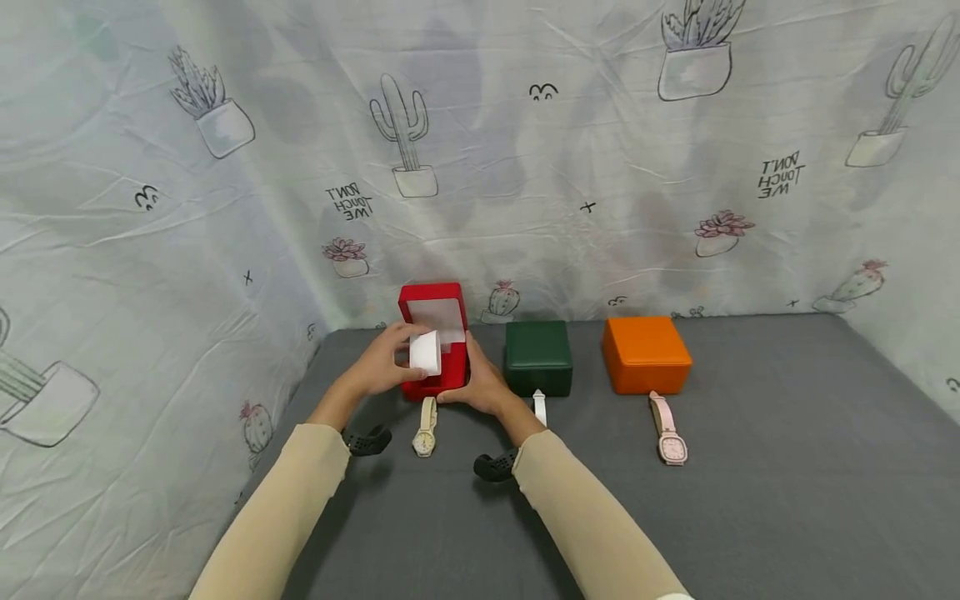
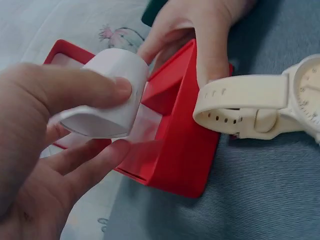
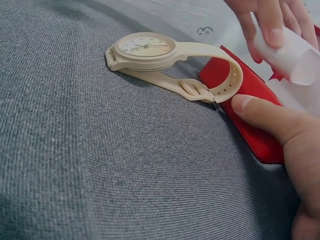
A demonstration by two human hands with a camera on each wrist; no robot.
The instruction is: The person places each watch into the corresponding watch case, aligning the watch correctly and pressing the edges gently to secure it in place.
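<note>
My left hand [image 1: 382,364] pinches a white watch cushion [image 1: 425,353], thumb on one face and fingers at the other, over an open red watch box [image 1: 454,363]. The box's lid stands tilted back with a white lining. My right hand [image 1: 486,385] grips the box from its right side, thumb along the front wall and fingers around the far side. In the left wrist view the cushion [image 2: 120,65] is tilted above the box's hollow. A cream watch [image 1: 424,435] lies just before the box, its buckled strap [image 3: 227,55] looping up near my right thumb.
To the right stand a closed green box [image 1: 538,354] and a closed orange box [image 1: 647,354]. A white watch strap [image 1: 540,407] shows before the green one, partly hidden by my right forearm. A pink watch [image 1: 670,433] lies before the orange one. Behind hangs a printed cloth [image 1: 525,167].
</note>
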